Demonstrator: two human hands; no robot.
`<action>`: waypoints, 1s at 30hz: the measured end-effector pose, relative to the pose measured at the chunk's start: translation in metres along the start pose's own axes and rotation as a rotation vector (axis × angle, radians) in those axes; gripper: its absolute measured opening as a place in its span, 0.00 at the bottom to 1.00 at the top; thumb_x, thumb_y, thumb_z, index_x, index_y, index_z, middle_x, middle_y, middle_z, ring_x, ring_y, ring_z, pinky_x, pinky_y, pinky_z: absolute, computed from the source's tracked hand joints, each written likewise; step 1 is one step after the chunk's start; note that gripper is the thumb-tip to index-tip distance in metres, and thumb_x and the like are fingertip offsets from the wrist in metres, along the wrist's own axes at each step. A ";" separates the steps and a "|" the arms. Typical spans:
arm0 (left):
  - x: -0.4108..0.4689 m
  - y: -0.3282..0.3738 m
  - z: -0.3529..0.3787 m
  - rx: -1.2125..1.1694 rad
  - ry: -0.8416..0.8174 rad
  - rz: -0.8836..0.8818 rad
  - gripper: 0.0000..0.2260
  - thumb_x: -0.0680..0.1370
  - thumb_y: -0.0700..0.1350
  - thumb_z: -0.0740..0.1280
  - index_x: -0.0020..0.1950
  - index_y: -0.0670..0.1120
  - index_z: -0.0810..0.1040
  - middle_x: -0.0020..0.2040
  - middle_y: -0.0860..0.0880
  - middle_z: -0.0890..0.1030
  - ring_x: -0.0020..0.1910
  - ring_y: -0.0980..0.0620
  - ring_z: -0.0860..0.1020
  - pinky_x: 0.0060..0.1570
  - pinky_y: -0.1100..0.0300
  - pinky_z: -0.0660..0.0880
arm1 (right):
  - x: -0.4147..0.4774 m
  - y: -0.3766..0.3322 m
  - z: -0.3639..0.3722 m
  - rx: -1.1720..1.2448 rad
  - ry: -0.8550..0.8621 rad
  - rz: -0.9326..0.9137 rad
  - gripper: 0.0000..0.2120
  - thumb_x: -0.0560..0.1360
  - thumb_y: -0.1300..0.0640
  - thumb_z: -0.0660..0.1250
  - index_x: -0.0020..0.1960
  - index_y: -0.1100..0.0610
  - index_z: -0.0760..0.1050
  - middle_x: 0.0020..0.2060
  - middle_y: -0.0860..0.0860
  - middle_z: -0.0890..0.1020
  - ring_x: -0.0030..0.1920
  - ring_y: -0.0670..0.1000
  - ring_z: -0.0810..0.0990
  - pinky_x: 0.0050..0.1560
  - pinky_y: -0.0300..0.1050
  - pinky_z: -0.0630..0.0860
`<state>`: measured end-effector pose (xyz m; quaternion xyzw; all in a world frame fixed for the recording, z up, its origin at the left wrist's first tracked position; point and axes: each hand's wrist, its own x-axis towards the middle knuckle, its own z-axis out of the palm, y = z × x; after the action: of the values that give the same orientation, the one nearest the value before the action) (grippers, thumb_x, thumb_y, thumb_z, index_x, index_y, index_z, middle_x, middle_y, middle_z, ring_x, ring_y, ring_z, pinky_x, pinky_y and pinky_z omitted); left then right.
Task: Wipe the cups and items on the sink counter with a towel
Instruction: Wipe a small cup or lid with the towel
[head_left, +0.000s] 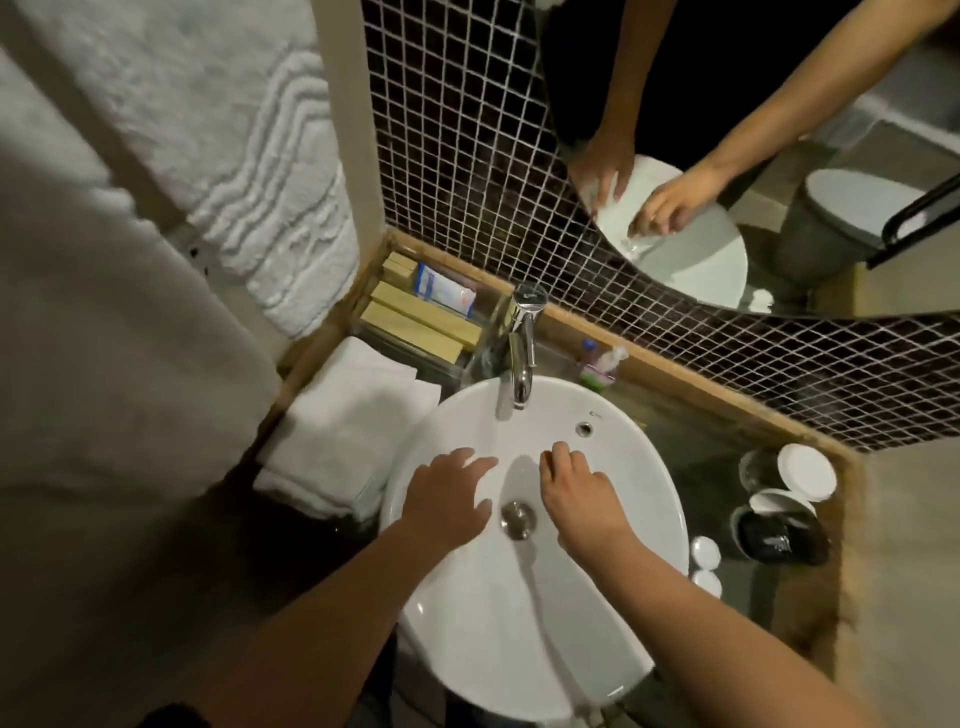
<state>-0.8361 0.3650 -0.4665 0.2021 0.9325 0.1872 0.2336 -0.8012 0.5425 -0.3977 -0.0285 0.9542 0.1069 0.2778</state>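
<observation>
Both my hands hover over the white oval sink basin (613, 467). My left hand (447, 499) is spread flat with fingers apart, left of the drain (518, 518). My right hand (576, 493) is right of the drain, fingers loosely curled, nothing held. A folded white towel (343, 431) lies on the counter left of the basin. Two dark cups stand at the right: one upright with a white lid (789, 470), one lying on its side (779, 532). Two small white caps (705, 564) sit by the basin's right rim.
A chrome faucet (522, 353) stands behind the basin. A clear tray of boxed toiletries (415, 317) fills the back left corner. A small bottle (605, 364) leans against the mosaic wall. White towels (234, 156) hang at the left. A mirror (727, 156) reflects my hands.
</observation>
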 end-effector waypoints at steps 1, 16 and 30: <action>0.000 -0.002 0.002 0.002 -0.002 0.011 0.27 0.76 0.55 0.67 0.75 0.58 0.66 0.75 0.49 0.68 0.68 0.46 0.70 0.65 0.51 0.68 | 0.000 0.000 0.003 -0.005 -0.013 0.004 0.31 0.69 0.65 0.71 0.68 0.63 0.62 0.59 0.58 0.67 0.54 0.57 0.71 0.38 0.47 0.67; -0.008 -0.020 -0.023 0.106 0.023 0.100 0.27 0.80 0.54 0.62 0.78 0.56 0.59 0.78 0.51 0.61 0.74 0.49 0.62 0.71 0.53 0.59 | -0.003 -0.010 -0.012 0.343 -0.079 0.145 0.41 0.56 0.46 0.80 0.61 0.57 0.62 0.56 0.55 0.70 0.42 0.55 0.76 0.35 0.47 0.76; 0.007 -0.087 -0.053 0.388 0.094 -0.040 0.20 0.78 0.51 0.67 0.69 0.50 0.68 0.67 0.48 0.73 0.62 0.47 0.73 0.61 0.50 0.71 | 0.020 -0.085 -0.014 1.704 -0.016 0.284 0.21 0.74 0.40 0.71 0.58 0.50 0.70 0.50 0.52 0.79 0.44 0.51 0.81 0.33 0.51 0.83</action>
<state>-0.8938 0.2812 -0.4636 0.2160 0.9648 0.0086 0.1499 -0.8162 0.4568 -0.4127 0.3099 0.7018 -0.6111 0.1951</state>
